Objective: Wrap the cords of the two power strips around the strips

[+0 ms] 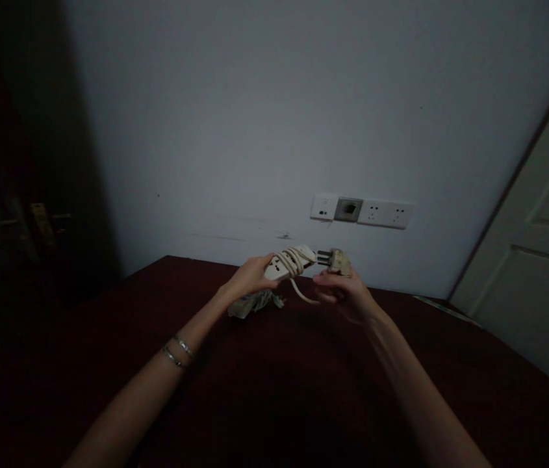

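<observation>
My left hand (251,276) is closed round a cream power strip (288,263) that has its cord wound about it. My right hand (341,294) pinches the cord's plug (335,259), prongs pointing left toward the strip. A short loop of cord (305,296) hangs between the two hands. Both hands are held above a dark red surface (264,383). Under the left hand a second pale strip or bundle (252,304) lies on that surface.
On the pale wall behind sits a row of wall sockets (362,211). A white door (542,260) stands at the right. At the left, in deep shadow, is a dark door with a handle (25,224). The room is dim.
</observation>
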Available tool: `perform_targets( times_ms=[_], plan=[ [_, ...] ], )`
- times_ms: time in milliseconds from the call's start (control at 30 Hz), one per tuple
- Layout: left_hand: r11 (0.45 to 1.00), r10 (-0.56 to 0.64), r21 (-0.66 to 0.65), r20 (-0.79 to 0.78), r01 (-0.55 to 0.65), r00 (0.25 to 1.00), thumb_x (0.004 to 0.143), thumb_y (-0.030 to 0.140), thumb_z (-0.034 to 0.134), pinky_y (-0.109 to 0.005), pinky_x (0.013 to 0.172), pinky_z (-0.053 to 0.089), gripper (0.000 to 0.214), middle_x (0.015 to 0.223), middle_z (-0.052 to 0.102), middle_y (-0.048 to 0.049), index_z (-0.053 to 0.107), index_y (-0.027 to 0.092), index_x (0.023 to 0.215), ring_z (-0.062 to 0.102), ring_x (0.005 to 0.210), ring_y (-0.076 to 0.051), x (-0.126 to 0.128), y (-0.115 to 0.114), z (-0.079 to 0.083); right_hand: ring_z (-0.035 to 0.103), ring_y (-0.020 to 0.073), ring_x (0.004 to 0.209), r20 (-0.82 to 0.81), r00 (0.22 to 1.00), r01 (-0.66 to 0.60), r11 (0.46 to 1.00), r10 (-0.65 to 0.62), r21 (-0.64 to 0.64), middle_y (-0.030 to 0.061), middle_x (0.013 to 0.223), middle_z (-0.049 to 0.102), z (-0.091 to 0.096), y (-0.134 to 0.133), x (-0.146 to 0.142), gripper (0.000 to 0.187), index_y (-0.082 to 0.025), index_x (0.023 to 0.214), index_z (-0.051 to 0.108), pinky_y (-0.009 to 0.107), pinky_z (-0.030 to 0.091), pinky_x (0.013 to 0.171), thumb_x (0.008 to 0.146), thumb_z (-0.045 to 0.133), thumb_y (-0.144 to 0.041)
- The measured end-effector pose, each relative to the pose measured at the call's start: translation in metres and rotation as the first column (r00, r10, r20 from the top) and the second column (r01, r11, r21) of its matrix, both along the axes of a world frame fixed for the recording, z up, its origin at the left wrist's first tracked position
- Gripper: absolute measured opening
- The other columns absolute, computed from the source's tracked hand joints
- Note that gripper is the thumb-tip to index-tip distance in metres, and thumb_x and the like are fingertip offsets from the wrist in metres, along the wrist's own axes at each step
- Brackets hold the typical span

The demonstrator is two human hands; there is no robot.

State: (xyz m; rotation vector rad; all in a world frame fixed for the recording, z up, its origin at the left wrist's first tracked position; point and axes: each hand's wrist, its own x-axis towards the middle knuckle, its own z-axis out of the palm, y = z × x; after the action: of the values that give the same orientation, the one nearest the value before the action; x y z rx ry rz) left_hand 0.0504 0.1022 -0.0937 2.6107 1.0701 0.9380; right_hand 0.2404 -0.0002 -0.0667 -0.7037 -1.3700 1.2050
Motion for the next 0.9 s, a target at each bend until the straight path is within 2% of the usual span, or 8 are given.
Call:
perform_targets(
  times_ms=[167,233,367,533,667,800,900],
  plan=[
    [0.983,0.117,0.163,-0.21,-0.083,0.971,0.072,0.032,0.063,-0.035,0.074,0.045,0.067,0.105,0.061,-0.016,0.04,0.01,0.13,0.059,0.092,-0.027,0.017,-0.007,-0.014,0.017,0.0022,0.035,0.007,1.0,-0.017,1.0,0.017,-0.01,-0.01,0.039,0.023,0.01,-0.016,-0.019,0.031,-0.02,0.049,0.035,0.02,0.013,0.035,0.062,0.063,-0.022],
    [0.978,0.115,0.203,-0.279,-0.059,0.953,0.072,0.031,0.064,-0.036,0.076,0.045,0.065,0.107,0.059,-0.0153,0.04,0.012,0.129,0.059,0.095,-0.027,0.025,-0.015,-0.02,0.015,0.0021,0.036,-0.021,1.0,-0.009,0.999,0.008,-0.036,-0.0099,0.039,0.021,0.016,-0.022,-0.024,0.034,-0.021,0.048,0.032,0.02,0.01,0.035,0.063,0.062,-0.023],
    [0.956,-0.025,0.255,-0.418,0.144,0.908,0.069,0.031,0.07,-0.034,0.081,0.044,0.062,0.11,0.059,-0.0125,0.044,0.014,0.123,0.057,0.099,-0.026,0.044,-0.036,-0.031,0.013,0.0022,0.036,-0.107,0.994,0.007,0.995,-0.018,-0.099,-0.0094,0.04,0.017,0.027,-0.029,-0.021,0.041,-0.02,0.046,0.024,0.02,0.007,0.035,0.065,0.06,-0.02],
    [0.878,-0.177,0.288,-0.548,0.383,0.817,0.066,0.037,0.074,-0.033,0.083,0.042,0.077,0.112,0.058,-0.0122,0.037,0.011,0.129,0.056,0.098,-0.025,0.062,-0.06,-0.036,0.012,0.0017,0.037,-0.212,0.972,0.07,0.986,-0.101,-0.15,-0.0088,0.041,0.02,0.032,-0.019,0.005,0.041,-0.019,0.047,0.024,0.017,0.007,0.032,0.068,0.059,-0.019],
    [0.818,-0.229,0.316,-0.588,0.48,0.776,0.068,0.035,0.074,-0.033,0.086,0.04,0.085,0.114,0.057,-0.0125,0.029,0.01,0.135,0.054,0.102,-0.025,0.064,-0.076,-0.03,0.014,0.0012,0.036,-0.165,0.975,0.132,0.986,-0.148,-0.1,-0.0098,0.043,0.02,0.029,-0.003,0.03,0.045,-0.02,0.052,0.023,0.016,0.01,0.031,0.071,0.063,-0.025],
    [0.756,-0.269,0.347,-0.608,0.555,0.747,0.068,0.034,0.073,-0.033,0.085,0.039,0.08,0.11,0.059,-0.0127,0.033,0.007,0.131,0.053,0.099,-0.024,0.065,-0.09,-0.025,0.019,0.0019,0.035,-0.081,0.97,0.214,0.966,-0.228,-0.146,-0.0104,0.041,0.022,0.021,0.01,0.045,0.05,-0.021,0.055,0.022,0.016,0.015,0.032,0.072,0.067,-0.035],
    [0.715,-0.294,0.362,-0.621,0.599,0.727,0.069,0.034,0.072,-0.033,0.081,0.04,0.073,0.107,0.059,-0.0135,0.037,0.005,0.127,0.054,0.095,-0.024,0.066,-0.096,-0.022,0.022,0.0022,0.036,-0.077,0.962,0.243,0.952,-0.26,-0.184,-0.011,0.041,0.023,0.014,0.019,0.048,0.05,-0.021,0.056,0.026,0.016,0.019,0.033,0.067,0.073,-0.033]
  ],
)
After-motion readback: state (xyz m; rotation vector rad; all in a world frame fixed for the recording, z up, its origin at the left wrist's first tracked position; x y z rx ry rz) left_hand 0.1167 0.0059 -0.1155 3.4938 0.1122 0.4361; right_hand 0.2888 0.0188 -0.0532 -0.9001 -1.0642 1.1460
